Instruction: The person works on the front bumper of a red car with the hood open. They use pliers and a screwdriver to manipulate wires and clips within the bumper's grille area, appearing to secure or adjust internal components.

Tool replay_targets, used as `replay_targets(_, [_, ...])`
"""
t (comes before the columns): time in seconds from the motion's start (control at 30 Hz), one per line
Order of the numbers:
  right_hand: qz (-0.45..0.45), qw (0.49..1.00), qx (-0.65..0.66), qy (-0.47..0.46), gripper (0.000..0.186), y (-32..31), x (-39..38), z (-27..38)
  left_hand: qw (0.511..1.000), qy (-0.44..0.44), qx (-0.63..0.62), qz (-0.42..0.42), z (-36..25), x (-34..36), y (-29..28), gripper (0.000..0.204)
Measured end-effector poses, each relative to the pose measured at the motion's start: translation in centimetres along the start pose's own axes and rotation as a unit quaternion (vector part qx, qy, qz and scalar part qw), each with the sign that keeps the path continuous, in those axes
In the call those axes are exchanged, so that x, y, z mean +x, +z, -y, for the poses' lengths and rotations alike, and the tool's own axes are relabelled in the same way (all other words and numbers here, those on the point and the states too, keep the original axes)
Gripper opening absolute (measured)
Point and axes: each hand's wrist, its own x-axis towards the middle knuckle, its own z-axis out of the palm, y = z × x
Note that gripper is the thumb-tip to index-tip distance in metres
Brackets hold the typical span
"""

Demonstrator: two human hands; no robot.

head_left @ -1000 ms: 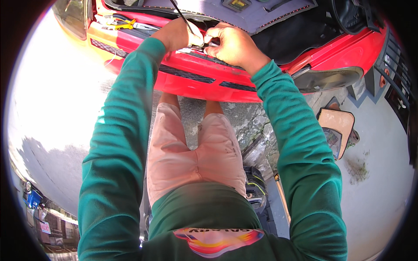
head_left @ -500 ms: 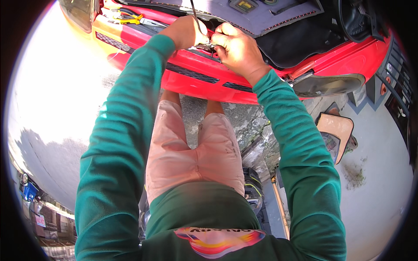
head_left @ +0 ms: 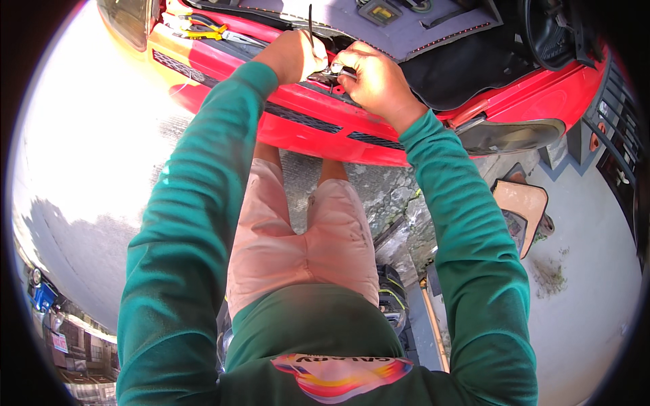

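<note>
Both my hands are at the front edge of a red car [head_left: 298, 135] with its hood area exposed. My left hand [head_left: 296, 57] is closed, and a thin black strip [head_left: 311, 26] stands up out of its fingers. Beside it, my right hand [head_left: 376, 80] pinches a small shiny metal piece [head_left: 347, 72]. The fingertips of both hands nearly meet over a dark metal fitting, mostly hidden by them. Left of my hands, pliers [head_left: 206, 28] with yellow and black handles lie on the front panel, their long jaws pointing toward my left hand.
A grey-lilac padded panel [head_left: 447, 34] and a black cover [head_left: 460, 74] lie behind my hands. The headlight [head_left: 514, 137] sits at the right corner. Below it, a tan-faced board [head_left: 521, 203] rests on the floor. A wooden stick [head_left: 433, 318] and a dark bag [head_left: 393, 291] are behind my legs.
The black strip has swung from leaning left to nearly upright. My right hand has shifted slightly right and down, and the metal piece in its fingers shows more clearly.
</note>
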Motion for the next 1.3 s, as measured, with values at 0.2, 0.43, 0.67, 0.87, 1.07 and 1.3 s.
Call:
replay_targets(0.2, [0.049,0.997,0.051,0.033,0.020,0.7,1.1,-1.0,0.999,-0.012,0.049,-0.005,0.5,-0.3,0.3,0.022])
replay_targets(0.43, [0.147,0.967,0.185,0.098,0.014,1.0,2.1,-2.4,0.992,-0.118,0.022,0.040,-1.3,0.4,-1.4,0.021])
replay_targets(0.67, [0.173,0.954,0.126,0.211,0.011,0.8,5.4,-0.7,0.972,-0.200,-0.114,-0.034,-0.6,-0.4,-0.6,0.021])
replay_targets(0.87, [0.173,0.959,0.000,0.222,0.034,0.5,6.1,0.5,0.960,-0.249,-0.118,-0.058,-1.4,-0.5,-0.4,0.018])
replay_targets(1.07, [0.201,0.943,-0.062,0.258,0.039,0.8,7.2,1.4,0.942,-0.309,-0.076,-0.105,-2.9,-0.3,0.1,0.018])
replay_targets(1.3, [0.224,0.926,0.035,0.303,0.043,2.0,7.5,-0.4,0.933,-0.313,-0.099,-0.146,-3.9,-0.8,0.1,0.018])
